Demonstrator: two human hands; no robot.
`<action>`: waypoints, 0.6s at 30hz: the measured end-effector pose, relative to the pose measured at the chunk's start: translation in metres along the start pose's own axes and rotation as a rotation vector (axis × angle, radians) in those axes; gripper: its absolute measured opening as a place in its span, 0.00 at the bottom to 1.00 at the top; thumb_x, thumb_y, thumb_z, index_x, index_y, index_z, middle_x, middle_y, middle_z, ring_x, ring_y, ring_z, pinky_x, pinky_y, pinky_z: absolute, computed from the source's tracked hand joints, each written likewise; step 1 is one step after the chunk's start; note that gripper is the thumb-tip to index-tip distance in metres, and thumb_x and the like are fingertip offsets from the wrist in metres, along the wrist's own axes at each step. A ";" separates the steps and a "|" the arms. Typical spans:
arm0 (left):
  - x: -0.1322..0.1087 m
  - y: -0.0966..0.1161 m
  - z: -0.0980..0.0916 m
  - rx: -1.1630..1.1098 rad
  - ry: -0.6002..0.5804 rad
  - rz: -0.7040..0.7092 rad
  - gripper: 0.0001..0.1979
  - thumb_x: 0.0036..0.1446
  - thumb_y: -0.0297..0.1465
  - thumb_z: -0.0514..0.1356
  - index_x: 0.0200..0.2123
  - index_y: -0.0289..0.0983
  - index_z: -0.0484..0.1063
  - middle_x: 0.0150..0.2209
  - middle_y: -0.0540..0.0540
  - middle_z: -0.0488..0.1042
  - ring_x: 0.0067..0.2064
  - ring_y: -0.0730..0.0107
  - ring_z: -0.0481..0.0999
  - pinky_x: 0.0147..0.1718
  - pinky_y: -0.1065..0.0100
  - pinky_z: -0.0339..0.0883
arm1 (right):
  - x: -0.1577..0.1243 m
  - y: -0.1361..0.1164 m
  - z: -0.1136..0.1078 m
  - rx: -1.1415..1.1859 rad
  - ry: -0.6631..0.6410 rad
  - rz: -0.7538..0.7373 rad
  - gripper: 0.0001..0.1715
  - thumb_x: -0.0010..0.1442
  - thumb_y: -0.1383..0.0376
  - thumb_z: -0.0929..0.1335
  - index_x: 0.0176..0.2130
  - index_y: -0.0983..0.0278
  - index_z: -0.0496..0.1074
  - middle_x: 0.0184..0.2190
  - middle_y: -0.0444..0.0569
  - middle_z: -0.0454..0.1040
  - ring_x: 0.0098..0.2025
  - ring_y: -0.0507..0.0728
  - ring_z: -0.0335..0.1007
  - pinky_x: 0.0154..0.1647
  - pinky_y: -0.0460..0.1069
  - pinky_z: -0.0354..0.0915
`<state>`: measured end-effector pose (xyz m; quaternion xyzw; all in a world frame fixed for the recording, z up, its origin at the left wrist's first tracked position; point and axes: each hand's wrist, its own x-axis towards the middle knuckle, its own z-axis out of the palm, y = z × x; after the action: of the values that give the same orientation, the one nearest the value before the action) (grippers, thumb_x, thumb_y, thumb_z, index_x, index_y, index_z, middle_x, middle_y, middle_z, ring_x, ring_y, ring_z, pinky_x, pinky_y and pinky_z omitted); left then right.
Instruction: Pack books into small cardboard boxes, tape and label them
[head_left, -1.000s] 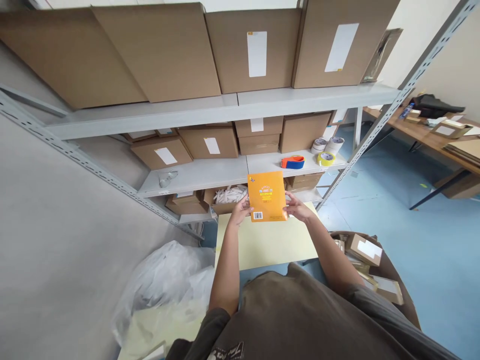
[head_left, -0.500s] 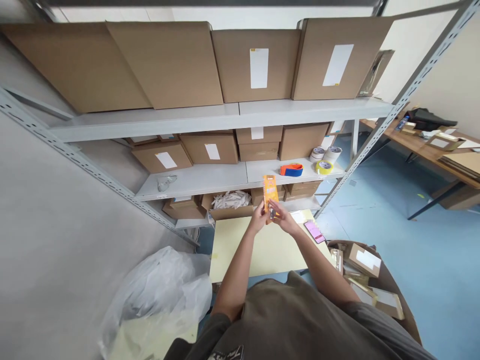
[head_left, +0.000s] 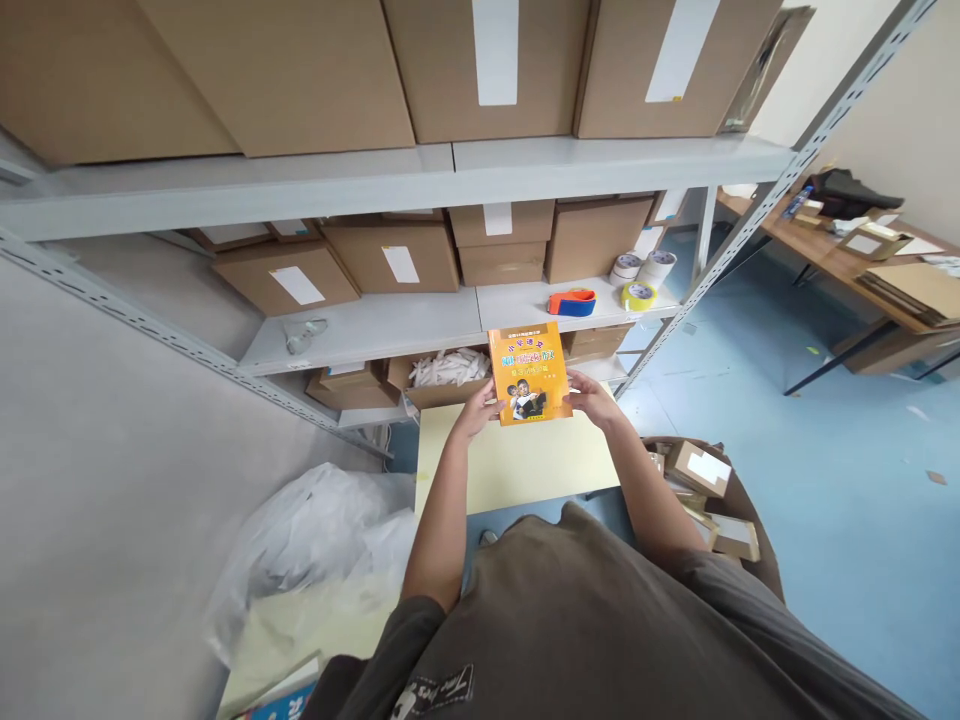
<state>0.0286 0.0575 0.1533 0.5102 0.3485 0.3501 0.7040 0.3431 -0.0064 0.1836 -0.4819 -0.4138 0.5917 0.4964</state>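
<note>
An orange book [head_left: 530, 375] is held up over the pale yellow table [head_left: 517, 475], its printed front cover facing me. My left hand [head_left: 474, 412] grips its left edge near the lower corner. On the opposite edge, my right hand [head_left: 592, 398] is closed round the side of the book. The fingers behind the cover are partly hidden. Beyond the book, a box of white crumpled strips [head_left: 450, 368] sits on the low shelf.
A metal rack [head_left: 315, 190] with cardboard boxes stands ahead. Its middle shelf carries an orange-blue strap roll [head_left: 572, 303] and yellow tape [head_left: 638, 297]. Clear plastic sheeting [head_left: 315, 530] lies at left. A large round carton [head_left: 761, 540] holding small boxes stands at right. Behind it is a wooden desk [head_left: 832, 275].
The book has turned from a narrow, angled view to show its full front cover. My hands have moved apart to its two side edges. The view has tilted downward.
</note>
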 end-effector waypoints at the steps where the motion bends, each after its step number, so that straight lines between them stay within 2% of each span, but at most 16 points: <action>1: -0.001 -0.002 -0.005 0.009 -0.013 -0.001 0.51 0.55 0.38 0.76 0.78 0.46 0.60 0.63 0.38 0.77 0.54 0.52 0.82 0.51 0.58 0.79 | 0.000 0.000 0.003 -0.007 -0.008 0.006 0.46 0.44 0.66 0.77 0.63 0.52 0.76 0.45 0.47 0.82 0.43 0.62 0.80 0.41 0.54 0.75; 3: -0.005 -0.009 -0.015 0.003 -0.041 0.005 0.50 0.55 0.36 0.76 0.78 0.46 0.60 0.65 0.38 0.76 0.54 0.52 0.82 0.50 0.59 0.79 | 0.000 0.004 0.009 -0.020 -0.012 0.016 0.45 0.44 0.66 0.76 0.62 0.53 0.75 0.44 0.47 0.81 0.43 0.62 0.79 0.41 0.55 0.74; 5: -0.010 -0.019 -0.024 -0.013 -0.010 0.001 0.51 0.54 0.35 0.76 0.78 0.47 0.60 0.64 0.38 0.77 0.54 0.53 0.82 0.50 0.59 0.80 | 0.002 0.010 0.016 -0.025 -0.002 0.027 0.43 0.44 0.66 0.75 0.60 0.52 0.74 0.41 0.45 0.80 0.43 0.62 0.79 0.42 0.55 0.75; 10: -0.028 -0.060 -0.050 -0.064 0.239 -0.032 0.51 0.54 0.33 0.74 0.78 0.43 0.59 0.57 0.39 0.80 0.52 0.57 0.82 0.50 0.58 0.79 | 0.017 0.044 0.039 -0.024 -0.011 0.132 0.39 0.43 0.66 0.76 0.56 0.50 0.72 0.39 0.41 0.77 0.42 0.60 0.78 0.43 0.55 0.75; 13: -0.038 -0.095 -0.074 -0.080 0.334 -0.099 0.50 0.53 0.31 0.74 0.77 0.41 0.62 0.56 0.37 0.81 0.50 0.58 0.83 0.47 0.60 0.80 | 0.035 0.084 0.058 -0.012 -0.017 0.247 0.40 0.40 0.66 0.76 0.54 0.50 0.72 0.37 0.40 0.76 0.41 0.60 0.78 0.42 0.56 0.76; 18: -0.039 -0.159 -0.126 -0.114 0.514 -0.271 0.50 0.46 0.26 0.74 0.74 0.36 0.66 0.50 0.38 0.84 0.38 0.65 0.83 0.38 0.65 0.78 | 0.074 0.172 0.098 -0.024 0.032 0.425 0.39 0.36 0.67 0.76 0.50 0.51 0.71 0.33 0.38 0.74 0.38 0.59 0.77 0.41 0.57 0.76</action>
<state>-0.0765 0.0472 -0.0244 0.3132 0.5603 0.3895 0.6605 0.2113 0.0372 0.0241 -0.5735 -0.3021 0.6703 0.3613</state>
